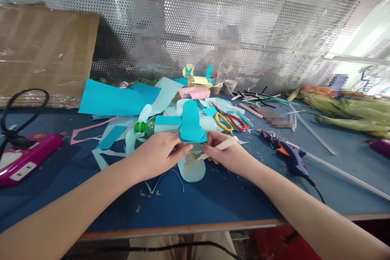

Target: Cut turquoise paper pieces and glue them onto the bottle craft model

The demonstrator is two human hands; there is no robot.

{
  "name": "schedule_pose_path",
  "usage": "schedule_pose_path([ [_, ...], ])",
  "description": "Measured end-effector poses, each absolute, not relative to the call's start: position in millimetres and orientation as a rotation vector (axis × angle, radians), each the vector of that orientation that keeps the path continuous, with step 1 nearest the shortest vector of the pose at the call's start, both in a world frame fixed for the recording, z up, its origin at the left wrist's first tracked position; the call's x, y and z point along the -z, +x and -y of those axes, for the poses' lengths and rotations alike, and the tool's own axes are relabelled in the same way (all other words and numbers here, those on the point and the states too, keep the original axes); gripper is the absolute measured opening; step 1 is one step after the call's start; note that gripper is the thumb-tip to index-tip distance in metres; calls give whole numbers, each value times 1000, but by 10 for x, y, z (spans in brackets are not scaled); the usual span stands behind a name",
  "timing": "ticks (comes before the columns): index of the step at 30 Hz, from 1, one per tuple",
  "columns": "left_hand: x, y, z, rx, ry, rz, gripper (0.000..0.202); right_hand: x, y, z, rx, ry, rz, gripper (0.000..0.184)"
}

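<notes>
In the middle of the table, my left hand [158, 151] pinches the lower left edge of a bright blue, round-ended paper piece [190, 120]. My right hand [224, 150] grips a pale flat stick [228, 143] and touches the lower right edge of that piece. The stick's lower end reaches over a pale, round-ended piece [192, 172] below the fingers. Behind the blue piece lies a plastic bottle [150, 126] with a green cap [140, 127], wrapped in blue and pale paper. My fingertips are partly hidden.
Blue paper sheets [112, 99] and offcuts lie behind my hands. Scissors [233, 121] and a glue gun [289, 156] are on the right, corn husks [332, 107] farther back. A purple power strip [32, 156] stands left, cardboard [45, 48] behind it. Perforated metal [189, 16] closes the back.
</notes>
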State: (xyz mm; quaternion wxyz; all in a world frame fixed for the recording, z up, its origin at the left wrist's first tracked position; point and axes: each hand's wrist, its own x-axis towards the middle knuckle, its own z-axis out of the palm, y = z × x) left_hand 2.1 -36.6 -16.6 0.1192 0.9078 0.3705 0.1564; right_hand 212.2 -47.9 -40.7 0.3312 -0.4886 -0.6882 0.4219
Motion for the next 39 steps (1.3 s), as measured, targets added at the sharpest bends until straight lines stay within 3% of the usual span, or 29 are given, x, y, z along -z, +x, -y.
schedule_pose_path([
  [39,151,27,363,-452,2656,-1086,30,384,2120,483,-1051,-1326,1777,25],
])
